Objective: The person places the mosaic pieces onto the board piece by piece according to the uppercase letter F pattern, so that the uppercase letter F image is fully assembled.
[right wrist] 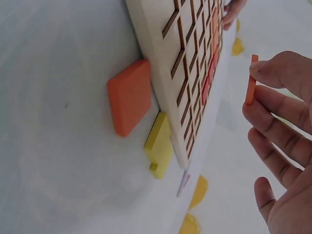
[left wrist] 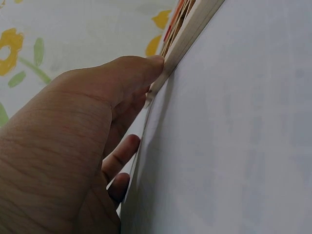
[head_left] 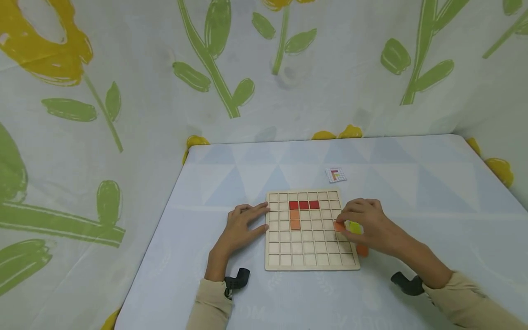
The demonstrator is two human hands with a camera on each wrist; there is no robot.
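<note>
Over the right side of the board (head_left: 311,268), your right hand (head_left: 371,227) has its thumb and fingertips pinched on one small orange tile (right wrist: 251,80). They are only far enough apart for that thin tile to fit, and your last two fingers stick out loosely. The tile is up in the air, and you can see it edge-on in the right wrist view. Just under your pinching hand, by the right edge of the board, there are bright yellow pieces (right wrist: 158,141). A bit closer to you than the pinch, a loose orange piece (right wrist: 129,97) lies right next to the same edge. Left of your pinch, three red tiles (head_left: 303,205) sit side by side in the board's second row from the far end. Two orange squares (head_left: 294,214) go down in a line from the leftmost red one, toward you. Farther left, your left hand (head_left: 243,229) holds nothing; its thumb and some fingertips touch the board's left edge. Past the board, farther from you than the pinch, a little card (head_left: 336,174) with a coloured grid lies on the pale table (head_left: 222,302). Farthest away, behind it all, hangs a white cloth (head_left: 144,91) with green leaves and yellow flowers.
</note>
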